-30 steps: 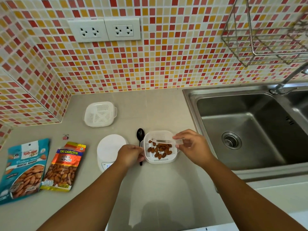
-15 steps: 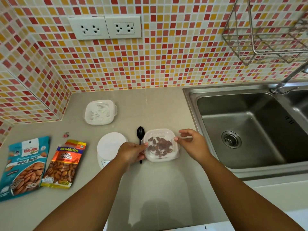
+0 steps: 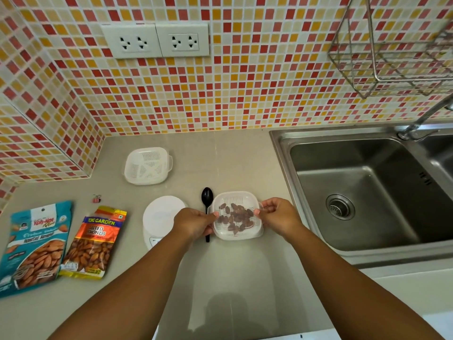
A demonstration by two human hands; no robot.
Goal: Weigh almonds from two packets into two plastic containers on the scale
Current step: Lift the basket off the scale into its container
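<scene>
- The left hand (image 3: 196, 223) and the right hand (image 3: 278, 215) meet just below the middle of the frame, each with curled fingers pinching one side edge of a square white plastic container with a clear lid (image 3: 236, 215).
- Brown almonds (image 3: 235, 218) show through the lid; the container sits on the beige desk (image 3: 220, 278), just left of the steel sink (image 3: 367, 192).
- A black plastic spoon (image 3: 207, 200) lies against the container's left side, its handle partly hidden by the left hand.
- A round white scale (image 3: 163, 214) is left of the spoon, partly covered by the left wrist.
- A second white slotted plastic container (image 3: 148, 165) stands further up, left of centre, near the tiled wall.
- At the lower left lie a teal almond packet (image 3: 34, 244) and, just beside it, an orange salted-almond packet (image 3: 94, 242).
- A small pink binder clip (image 3: 97, 198) rests above the packets.
</scene>
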